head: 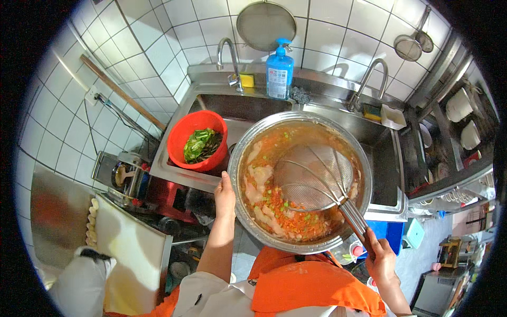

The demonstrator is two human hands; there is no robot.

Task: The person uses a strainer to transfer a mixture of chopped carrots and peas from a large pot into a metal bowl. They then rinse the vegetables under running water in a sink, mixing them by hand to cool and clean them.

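Observation:
A large round metal basin rests against my orange apron, over the front of the sink. My left hand grips its left rim, thumb on top. Inside it, cloudy water holds diced orange and green vegetables and pale pieces that look like raw meat. With my right hand I hold the handle of a wire-mesh strainer, its mesh bowl lying in the basin, partly in the liquid. A red plastic bucket with leafy greens stands left of the basin.
Behind the basin are a double steel sink, two curved faucets and a blue pump bottle. A shelf with bowls stands right. A white worktop lies lower left, with another person's sleeve beside it.

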